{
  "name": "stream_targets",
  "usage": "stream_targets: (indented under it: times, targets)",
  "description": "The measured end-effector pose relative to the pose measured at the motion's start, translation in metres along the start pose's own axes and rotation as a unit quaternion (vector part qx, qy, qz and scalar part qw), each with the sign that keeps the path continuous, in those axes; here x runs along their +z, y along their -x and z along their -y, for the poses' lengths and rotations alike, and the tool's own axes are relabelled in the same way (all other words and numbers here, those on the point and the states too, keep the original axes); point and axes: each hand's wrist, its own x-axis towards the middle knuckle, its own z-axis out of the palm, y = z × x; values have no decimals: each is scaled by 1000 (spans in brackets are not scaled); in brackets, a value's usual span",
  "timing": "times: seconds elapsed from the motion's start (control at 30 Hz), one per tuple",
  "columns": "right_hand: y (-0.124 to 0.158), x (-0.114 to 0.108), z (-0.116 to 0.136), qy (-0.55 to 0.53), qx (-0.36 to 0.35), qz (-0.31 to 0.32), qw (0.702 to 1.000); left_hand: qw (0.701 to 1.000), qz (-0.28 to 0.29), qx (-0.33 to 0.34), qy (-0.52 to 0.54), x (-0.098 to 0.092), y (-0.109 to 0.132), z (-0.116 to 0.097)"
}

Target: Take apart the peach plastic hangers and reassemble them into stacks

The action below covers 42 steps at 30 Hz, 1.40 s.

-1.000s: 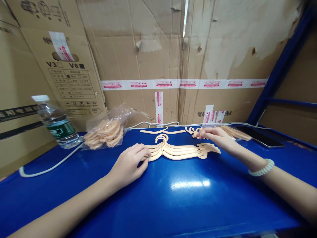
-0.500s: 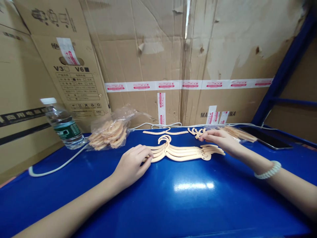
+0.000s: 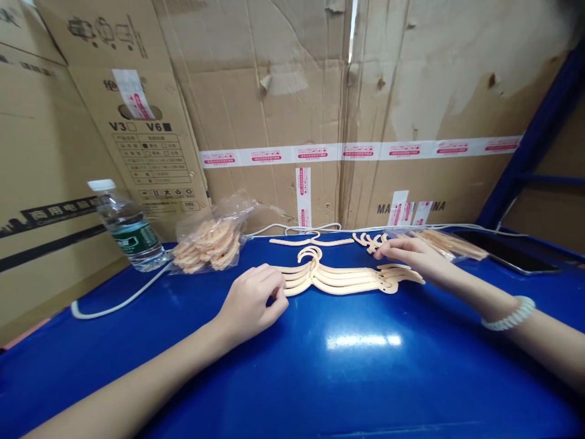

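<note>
A fanned row of flat, pale wood-coloured clothes hangers (image 3: 347, 283) lies on the blue table, their hooks bunched at the middle. My left hand (image 3: 256, 299) is closed around the row's left ends, which its fingers hide. Behind the row, my right hand (image 3: 402, 253) points down with fingertips close together, next to a cluster of small curved pieces (image 3: 369, 241). What those fingertips hold, if anything, is too small to make out. One single hanger (image 3: 312, 239) lies apart at the back. At the row's right end, further curved pieces (image 3: 406, 274) overlap the hangers.
On the left stand a water bottle (image 3: 132, 228) and a clear bag of pale pieces (image 3: 208, 247). Another bag with long strips (image 3: 450, 244) and a dark phone (image 3: 507, 253) lie at the right. A white cable (image 3: 123, 305) crosses the table; cardboard (image 3: 274, 116) walls the back.
The view has shifted slightly, so everything sits a little further right. Both hands stay at nearly the same places among the hangers and pieces.
</note>
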Motion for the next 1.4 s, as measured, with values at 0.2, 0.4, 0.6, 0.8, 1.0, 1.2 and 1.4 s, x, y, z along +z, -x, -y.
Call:
stream_targets:
  times: [0.2, 0.4, 0.6, 0.8, 1.0, 1.2, 1.4]
  targets:
    - [1, 1, 2, 13, -4, 8, 1000, 1000, -7, 12, 8, 0, 1, -2]
    - [1, 2, 2, 7, -1, 5, 1000, 999, -40, 3, 37, 2, 2, 0]
    - [1, 2, 2, 21, 4, 16, 1000, 998, -29, 52, 26, 1, 1, -3]
    - [2, 1, 7, 13, -2, -4, 1000, 998, -29, 54, 24, 0, 0, -5]
    - [2, -5, 9, 9, -23, -55, 998, 998, -26, 52, 40, 1, 1, -4]
    - [2, -6, 11, 98, -36, -69, 992, 998, -20, 48, 48, 2, 2, -2]
    - [3, -11, 12, 203, -65, -96, 972, 998, -27, 51, 39, 1, 1, -2]
